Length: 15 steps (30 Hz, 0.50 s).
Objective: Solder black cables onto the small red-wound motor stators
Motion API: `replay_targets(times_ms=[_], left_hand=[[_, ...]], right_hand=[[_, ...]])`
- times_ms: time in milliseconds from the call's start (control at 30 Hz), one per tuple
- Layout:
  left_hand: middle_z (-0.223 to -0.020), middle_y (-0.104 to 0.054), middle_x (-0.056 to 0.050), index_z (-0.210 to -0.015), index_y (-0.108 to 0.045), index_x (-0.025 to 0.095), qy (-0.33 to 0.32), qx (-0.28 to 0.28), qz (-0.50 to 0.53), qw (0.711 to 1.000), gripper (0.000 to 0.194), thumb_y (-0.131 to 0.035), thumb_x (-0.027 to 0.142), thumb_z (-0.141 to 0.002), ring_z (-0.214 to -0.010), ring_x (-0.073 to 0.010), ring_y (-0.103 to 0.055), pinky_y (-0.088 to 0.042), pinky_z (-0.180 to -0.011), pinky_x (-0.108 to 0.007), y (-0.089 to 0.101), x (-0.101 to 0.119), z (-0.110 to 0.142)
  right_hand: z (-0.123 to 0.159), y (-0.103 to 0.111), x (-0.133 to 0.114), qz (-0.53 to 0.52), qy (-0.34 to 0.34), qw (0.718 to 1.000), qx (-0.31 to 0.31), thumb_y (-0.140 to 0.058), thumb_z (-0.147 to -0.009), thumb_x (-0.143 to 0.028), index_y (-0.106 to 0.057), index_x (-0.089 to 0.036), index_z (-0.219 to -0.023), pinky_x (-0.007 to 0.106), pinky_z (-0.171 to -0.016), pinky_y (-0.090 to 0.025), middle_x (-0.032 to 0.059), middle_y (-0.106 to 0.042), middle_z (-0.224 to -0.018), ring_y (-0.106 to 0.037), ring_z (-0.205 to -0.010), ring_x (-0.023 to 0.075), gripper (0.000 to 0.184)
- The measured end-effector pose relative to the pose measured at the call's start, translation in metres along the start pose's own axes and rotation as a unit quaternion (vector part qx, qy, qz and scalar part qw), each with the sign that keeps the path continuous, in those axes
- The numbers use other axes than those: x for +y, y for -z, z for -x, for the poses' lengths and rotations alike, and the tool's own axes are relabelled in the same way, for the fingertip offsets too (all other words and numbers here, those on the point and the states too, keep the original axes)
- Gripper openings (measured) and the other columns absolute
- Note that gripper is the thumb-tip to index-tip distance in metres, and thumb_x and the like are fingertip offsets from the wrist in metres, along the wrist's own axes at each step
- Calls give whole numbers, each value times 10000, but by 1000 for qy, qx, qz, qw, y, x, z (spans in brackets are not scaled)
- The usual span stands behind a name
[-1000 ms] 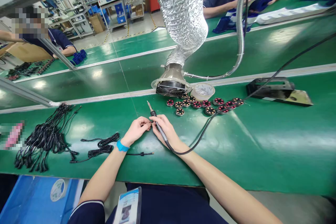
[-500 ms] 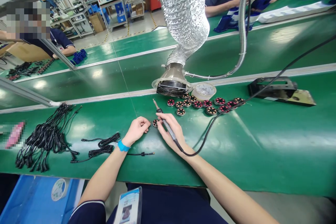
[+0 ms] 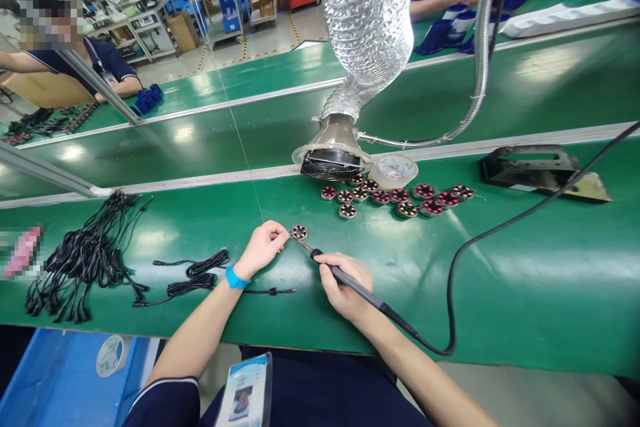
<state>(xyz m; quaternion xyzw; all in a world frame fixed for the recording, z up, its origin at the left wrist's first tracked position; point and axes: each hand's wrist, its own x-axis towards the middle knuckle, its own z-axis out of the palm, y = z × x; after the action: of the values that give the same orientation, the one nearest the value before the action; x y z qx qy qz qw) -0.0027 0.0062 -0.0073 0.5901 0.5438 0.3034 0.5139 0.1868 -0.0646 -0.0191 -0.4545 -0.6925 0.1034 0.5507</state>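
My right hand is closed round a soldering iron, whose tip points up and left at a small round motor stator lying on the green bench. The tip is beside the stator's lower left edge; whether it touches cannot be made out. On the stator's left, my left hand pinches at its short wire ends. A thin solder wire runs down from above to this hand; the fingers hide its end. Behind, several more stators with red or copper-coloured windings sit in a group.
A fume extractor hood hangs over the bench, with a tape roll beside it. Black cables lie in a bundle and a coiled pair at left. The soldering iron stand is at right, and the iron's cord loops across the bench.
My right hand has let go of the stator and drawn back to the right. The soldering iron has swung from pointing away to pointing at the stator. My left hand stays nearly still.
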Motion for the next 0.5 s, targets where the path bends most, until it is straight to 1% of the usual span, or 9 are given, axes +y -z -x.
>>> replay_targets(times_ms=[233, 500], left_hand=[[-854, -569, -33, -732, -602, 130, -8, -3, -8, 1000, 251, -601, 354, -845, -594, -78, -513, -449, -584, -228, 1, -1, 0], [-848, -572, -30, -727, -602, 129, -9, 0, -13, 1000, 244, -606, 345, -840, -582, -75, -510, -441, -586, -229, 1, 3, 2]], right_hand=[[3, -5, 3, -7, 5, 1000, -8, -550, -883, -158, -644, -214, -905, 279, -549, -505, -6, -670, -623, -655, -549, 161, 112], [2, -8, 4, -16, -5, 1000, -20, -548, -880, -168, -652, -215, -909, 275, -572, -524, 0, -679, -645, -669, -577, 160, 118]])
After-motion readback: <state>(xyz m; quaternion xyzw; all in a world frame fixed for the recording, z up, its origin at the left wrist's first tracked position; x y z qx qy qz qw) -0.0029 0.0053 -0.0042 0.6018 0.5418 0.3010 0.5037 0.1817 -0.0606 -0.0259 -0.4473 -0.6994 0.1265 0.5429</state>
